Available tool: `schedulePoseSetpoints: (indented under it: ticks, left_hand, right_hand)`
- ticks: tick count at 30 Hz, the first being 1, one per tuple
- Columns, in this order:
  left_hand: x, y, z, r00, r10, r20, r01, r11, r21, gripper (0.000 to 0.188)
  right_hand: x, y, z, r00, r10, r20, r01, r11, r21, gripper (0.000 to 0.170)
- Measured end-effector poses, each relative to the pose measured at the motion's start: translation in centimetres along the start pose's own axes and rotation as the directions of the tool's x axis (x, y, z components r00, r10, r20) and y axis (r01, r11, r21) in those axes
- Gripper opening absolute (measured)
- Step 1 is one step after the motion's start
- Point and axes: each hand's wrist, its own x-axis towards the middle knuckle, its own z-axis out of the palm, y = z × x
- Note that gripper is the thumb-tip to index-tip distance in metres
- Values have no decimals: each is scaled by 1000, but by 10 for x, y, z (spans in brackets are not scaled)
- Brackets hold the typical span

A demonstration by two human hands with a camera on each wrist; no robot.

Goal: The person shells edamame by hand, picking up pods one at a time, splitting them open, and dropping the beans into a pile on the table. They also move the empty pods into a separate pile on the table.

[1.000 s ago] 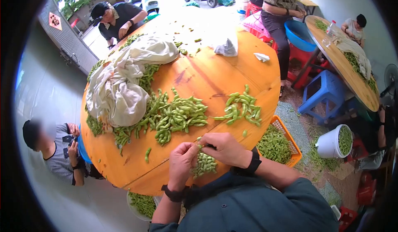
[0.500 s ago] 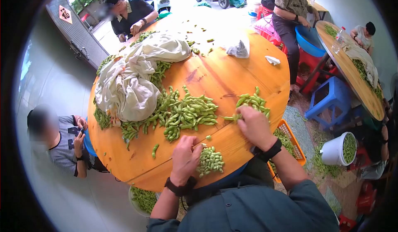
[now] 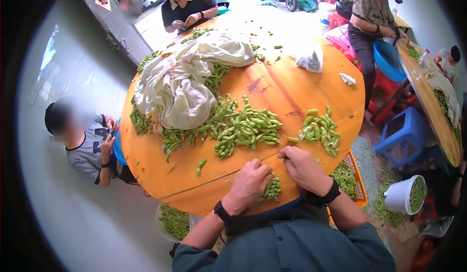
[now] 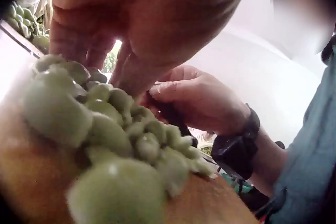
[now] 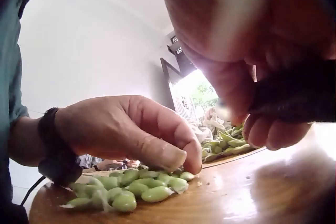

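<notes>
Shelled green soybeans [image 5: 149, 190] lie in a small heap at the table's near edge. My left hand [image 3: 248, 187] rests over the left side of the heap, its fingers loosely bent; in the right wrist view the left thumb and fingertips touch the beans. My right hand [image 3: 304, 170] is just right of the heap, over bare wood, with its fingers curled around a dark object [image 5: 294, 92]; I cannot tell what kind it is. Ahead of the hands lie a large pile of soybean pods [image 3: 250, 128] and a smaller pile of pods [image 3: 321, 131] to the right.
A pale cloth [image 3: 177, 97] covers more pods on the round wooden table [image 3: 287, 94]. An orange crate [image 3: 359, 182] and a white bucket [image 3: 400, 196] stand at the right. A blue stool [image 3: 401, 136] is beyond them. Other people sit around.
My right hand first met the left over the beans, then reached to the right pod pile, and is now back near the heap. The left hand has stayed by the beans. The view has shifted.
</notes>
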Motion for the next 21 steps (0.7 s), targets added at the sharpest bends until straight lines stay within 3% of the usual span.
schedulePoseSetpoints:
  ticks: [3,5,6,8,10,11,13,17,19,20,21]
  left_hand:
    - [-13,-3,-8,999,-30,-17,28,991,-130,12]
    - [-20,-9,-17,974,-186,-125,138,937,-322,11]
    - [-24,-16,-23,973,-192,-129,144,938,-315,11]
    - [-33,-44,-37,900,-249,-359,260,966,-18,12]
    - [-45,-73,-51,847,-214,-487,359,906,226,15]
    - [-52,-86,-56,848,-211,-486,357,906,229,15]
    - [-60,-100,-63,821,-426,-381,528,820,221,18]
    - [-59,-91,-63,829,-449,-335,527,827,197,20]
    - [-48,-68,-57,745,-618,-252,582,786,-209,16]
    - [-44,-57,-52,753,-613,-238,574,790,-216,16]
    - [-41,-46,-45,757,-643,-121,498,686,-530,13]
  right_hand:
    - [0,-7,-4,1000,-11,10,11,1000,13,14]
    - [-1,-9,-6,1000,15,8,-15,1000,18,14]
    - [-1,-10,-6,1000,8,11,-9,1000,25,14]
    - [-3,-12,-7,991,131,4,-131,990,62,14]
    - [-4,-14,-8,996,93,3,-93,994,49,14]
    - [-5,-14,-8,998,59,3,-59,998,33,14]
    - [-4,-19,-8,999,43,26,-45,998,50,14]
    - [-4,-26,-4,997,11,81,-18,996,82,13]
    - [-5,-27,3,998,20,56,-27,992,120,14]
    - [-5,-27,7,999,25,35,-30,986,163,15]
    - [-6,-26,11,1000,18,14,-21,979,205,18]
